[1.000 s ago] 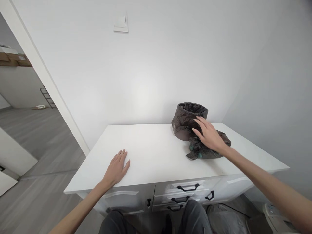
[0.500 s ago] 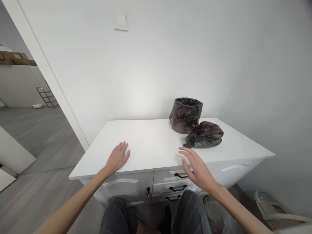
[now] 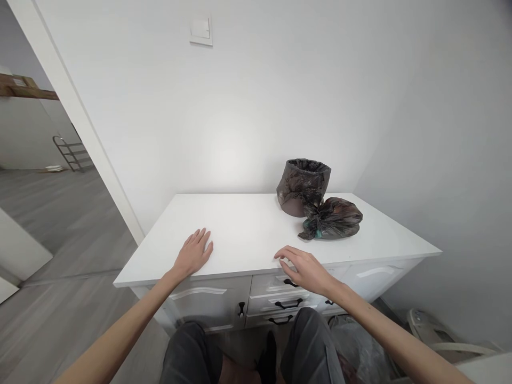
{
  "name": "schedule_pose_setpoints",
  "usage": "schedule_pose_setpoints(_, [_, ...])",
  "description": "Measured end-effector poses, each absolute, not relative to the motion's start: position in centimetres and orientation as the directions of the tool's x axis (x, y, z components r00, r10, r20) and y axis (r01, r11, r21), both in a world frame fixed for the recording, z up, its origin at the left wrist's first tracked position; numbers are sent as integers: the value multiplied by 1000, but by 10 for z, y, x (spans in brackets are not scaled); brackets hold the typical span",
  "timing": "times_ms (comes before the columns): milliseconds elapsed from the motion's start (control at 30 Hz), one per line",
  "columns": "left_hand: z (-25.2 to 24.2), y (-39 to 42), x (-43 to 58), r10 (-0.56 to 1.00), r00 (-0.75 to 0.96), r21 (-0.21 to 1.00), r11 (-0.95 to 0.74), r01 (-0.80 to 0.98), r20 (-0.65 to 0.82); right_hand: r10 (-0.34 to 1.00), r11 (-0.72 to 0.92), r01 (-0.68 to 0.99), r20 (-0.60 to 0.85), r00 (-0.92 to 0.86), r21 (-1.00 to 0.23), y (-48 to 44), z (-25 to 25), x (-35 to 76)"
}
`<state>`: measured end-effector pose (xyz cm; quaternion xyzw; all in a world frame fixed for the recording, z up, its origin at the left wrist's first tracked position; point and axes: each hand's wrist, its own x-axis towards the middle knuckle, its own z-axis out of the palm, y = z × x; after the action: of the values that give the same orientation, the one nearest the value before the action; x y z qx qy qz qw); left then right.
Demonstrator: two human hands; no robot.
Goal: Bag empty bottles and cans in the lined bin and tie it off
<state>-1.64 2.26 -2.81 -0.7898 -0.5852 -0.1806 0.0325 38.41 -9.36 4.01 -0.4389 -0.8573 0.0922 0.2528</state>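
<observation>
My left hand [image 3: 192, 254] lies flat on the left part of the white cabinet top [image 3: 236, 229], fingers spread, holding nothing. Over the front edge, right of the middle, my right hand [image 3: 306, 268] has its fingers bent, with a gap between thumb and fingertips and nothing in it. A bin lined with a dark plastic bag [image 3: 300, 186] stands upright near the wall, its mouth open upward. Touching its front right side, a knotted dark plastic bag [image 3: 338, 217] lies on the top, with something green showing near the knot. Neither hand touches the bags.
Below the top are drawers with black handles [image 3: 288, 304] and a cabinet door [image 3: 212, 301]. My knees are close to the front. A clear plastic bag [image 3: 356, 341] and a pale stool-like object [image 3: 430, 330] sit low at the right. A doorway is at the left.
My right hand has moved left, away from the knotted bag, and its fingers have curled more. My left hand stays flat on the top. The view has shifted slightly.
</observation>
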Motion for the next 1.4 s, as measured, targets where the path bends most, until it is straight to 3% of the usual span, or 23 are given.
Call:
schedule_pose_setpoints(100, [-29, 22, -16, 914, 257, 163, -319, 934, 313, 855, 480, 834, 359, -375, -272, -90, 53, 392])
schedule_pose_setpoints(200, [-30, 22, -16, 914, 258, 169, -321, 932, 313, 941, 207, 959, 309, -140, -195, -78, 57, 417])
schedule_pose_setpoints(333, [-32, 24, -16, 908, 255, 167, -323, 932, 333, 968, -145, 983, 190, 164, -113, -51, 56, 458])
schedule_pose_setpoints(433, [-30, 24, -15, 908, 255, 163, -322, 933, 331, 943, -271, 952, 158, 292, -142, -26, 53, 477])
schedule_pose_setpoints(633, [-23, 21, -15, 924, 255, 160, -308, 938, 285, 921, -358, 893, 56, 386, -274, 10, 36, 480])
schedule_pose_setpoints(867, [-22, 21, -15, 925, 267, 151, -314, 937, 270, 931, -282, 904, 136, 338, -321, 4, -7, 457])
schedule_pose_setpoints(1067, [-25, 23, -14, 916, 273, 144, -324, 935, 293, 923, 37, 868, 349, 160, -495, -8, -44, 414])
schedule_pose_setpoints(1233, [-23, 22, -12, 910, 272, 156, -332, 930, 313, 932, 245, 730, 361, 3, -638, 4, -47, 377])
schedule_pose_setpoints(1400, [-7, 15, 2, 829, 379, 145, -470, 871, 412, 916, 386, 629, 361, -175, -674, 19, -36, 350])
